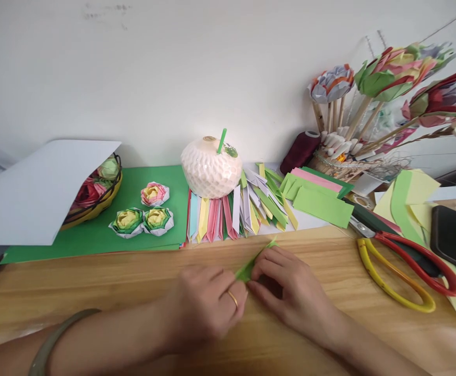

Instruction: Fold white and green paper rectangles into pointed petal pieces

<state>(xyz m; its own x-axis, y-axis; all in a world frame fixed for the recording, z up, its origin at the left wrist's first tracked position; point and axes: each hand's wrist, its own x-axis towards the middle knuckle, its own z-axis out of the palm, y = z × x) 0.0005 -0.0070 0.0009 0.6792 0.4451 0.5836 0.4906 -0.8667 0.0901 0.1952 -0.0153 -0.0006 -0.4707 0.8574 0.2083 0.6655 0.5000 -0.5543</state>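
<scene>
A small piece of green paper (pixel 246 271), folded narrow, is held between both hands just above the wooden table (pixel 126 282). My left hand (pixel 212 300), with a ring on one finger, pinches its lower left end; the fingers are bent and a little blurred. My right hand (pixel 286 282) grips the other end between thumb and fingers, and a green tip pokes out above the knuckles. Behind the hands lies a row of folded paper strips (pixel 213 219) in several colours. Flat green paper rectangles (pixel 322 206) are stacked further right.
Red-and-yellow scissors (pixel 404 266) and a black phone (pixel 455 235) lie on the right. A white round ornament (pixel 212 167) stands by the wall. Three paper flowers (pixel 157 220) rest on green sheets (pixel 91 243). White paper (pixel 36 193) overhangs a basket (pixel 112 193). Paper flowers on sticks (pixel 396 73) rise back right.
</scene>
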